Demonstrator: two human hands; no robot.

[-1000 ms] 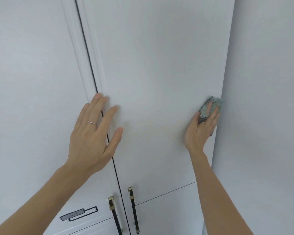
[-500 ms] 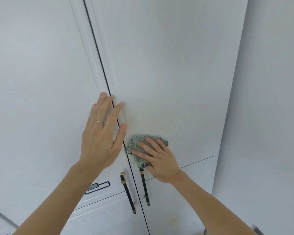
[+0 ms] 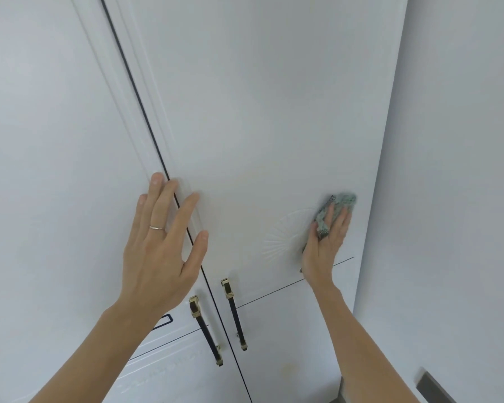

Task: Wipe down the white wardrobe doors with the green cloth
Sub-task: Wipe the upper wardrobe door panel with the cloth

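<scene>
Two white wardrobe doors, met at a dark vertical seam: left door (image 3: pixel 56 170), right door (image 3: pixel 274 112). Left hand (image 3: pixel 160 245) flat against the doors across the seam, fingers straight and spread, gripping nothing; index fingertip and thumb on the right door's inner edge, the other fingers on the left door's. Thin ring (image 3: pixel 157 227) on one finger. Right hand (image 3: pixel 326 242) pressed on the green cloth (image 3: pixel 336 206) near the right door's outer edge, just above the thin horizontal groove in its lower part; fingers mostly straight over the bunched fabric, a fold poking out between two of them, so whether merely pressed or partly pinched cannot be told for sure. Cloth slightly blurred, its upper end free past the fingertips. Faint fan-shaped relief (image 3: pixel 285 237) on the door just left of that hand. Below, two dark handles with brass ends flanking the seam: left handle (image 3: pixel 205 330) on the left door's inner edge, right handle (image 3: pixel 234 312) on the right door's. Small dark framed label (image 3: pixel 163 321) on the left door, half hidden behind the left wrist. Plain white wall (image 3: pixel 463 170) beyond the right door's outer edge.
</scene>
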